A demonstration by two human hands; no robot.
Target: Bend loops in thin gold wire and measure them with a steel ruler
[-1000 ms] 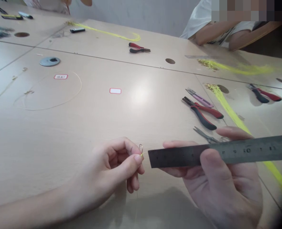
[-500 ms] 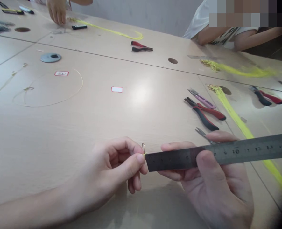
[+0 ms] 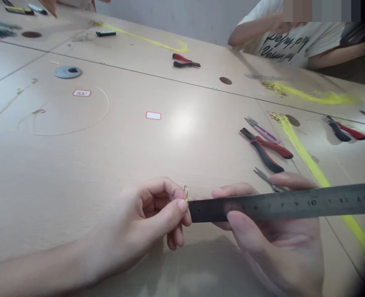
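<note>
Between thumb and forefinger, my left hand [image 3: 153,214] pinches a small golden fish hook [image 3: 186,191], its bend sticking up, with a bit of yellow thread at its base. My right hand [image 3: 275,243] grips a steel ruler [image 3: 296,203], thumb in front and fingers behind. The ruler lies nearly level, its left end at my left fingertips beside the hook. Any line running from the hook along the ruler is too fine to make out. Beyond my right hand rest small scissors [image 3: 267,178], red and black pliers [image 3: 264,148] and pink-handled thread snips [image 3: 263,130].
A bundle of yellow lines with hooks [image 3: 306,152] runs down the right side. Two labels [image 3: 153,116], a grey disc [image 3: 68,72] and a looped line with a hook [image 3: 39,111] lie on the table. A co-worker [image 3: 281,45] sits across, beside more yellow lines [image 3: 312,94].
My right thumb has slid left along the ruler, and the ruler's right end has dipped slightly. My left hand holds still. Across the table, a co-worker's arm has risen; another person's hand has moved away left.
</note>
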